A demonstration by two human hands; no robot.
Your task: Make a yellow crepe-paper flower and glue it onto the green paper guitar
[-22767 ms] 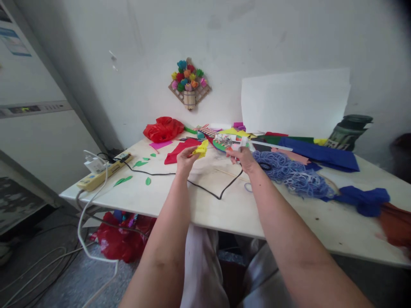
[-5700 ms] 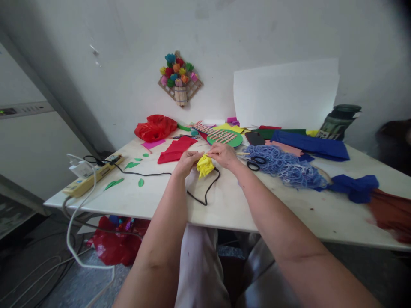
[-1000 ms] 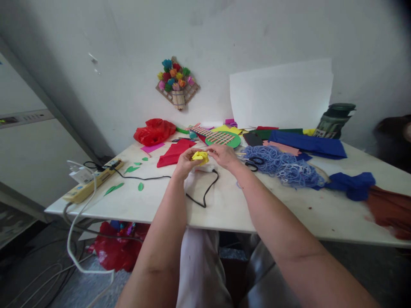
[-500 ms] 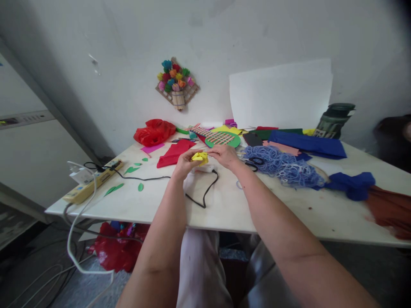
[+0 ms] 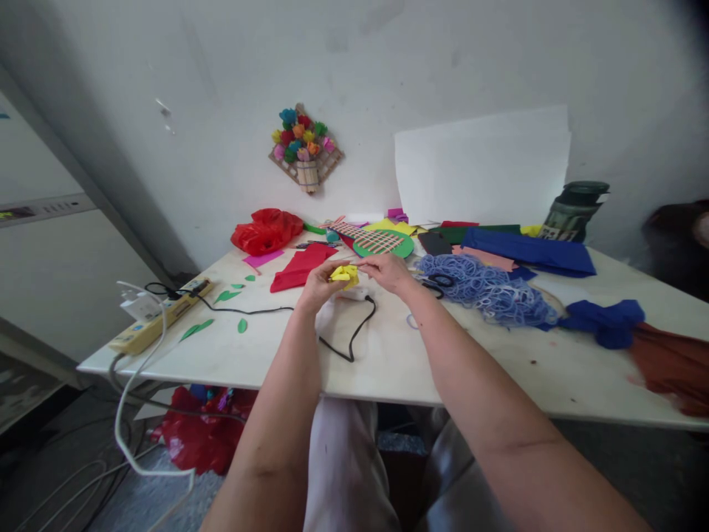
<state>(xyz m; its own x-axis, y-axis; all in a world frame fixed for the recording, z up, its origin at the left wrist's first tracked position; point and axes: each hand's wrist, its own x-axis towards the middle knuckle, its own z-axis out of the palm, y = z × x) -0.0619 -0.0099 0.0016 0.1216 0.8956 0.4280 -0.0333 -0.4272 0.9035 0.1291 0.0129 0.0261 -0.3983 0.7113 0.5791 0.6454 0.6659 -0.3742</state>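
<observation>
My left hand (image 5: 320, 287) is closed around a yellow paper flower (image 5: 345, 275), which faces up between its fingers and thumb. Fingertips of my right hand (image 5: 386, 270) are pinched just right of the flower, on what looks like its thin stick stem, mostly hidden by the fingers. Below the flower lies a white corded tool (image 5: 354, 293), partly covered, with a black cord (image 5: 362, 325) running from it. Beyond the hands rests a green oval piece with a woven lattice of sticks (image 5: 385, 241). Red paper (image 5: 303, 267) lies left of it.
Blue yarn (image 5: 484, 288) and black-handled scissors (image 5: 437, 283) lie to the right, near a phone (image 5: 435, 243) and blue paper (image 5: 529, 251). Green paper leaves (image 5: 226, 295) and a power strip (image 5: 160, 316) are at left. A dark green jar (image 5: 576, 210) stands at back right.
Both hands stay nearly in place at the yellow flower. The stick end that showed right of my right hand is no longer plain to see. The view has shifted slightly.
</observation>
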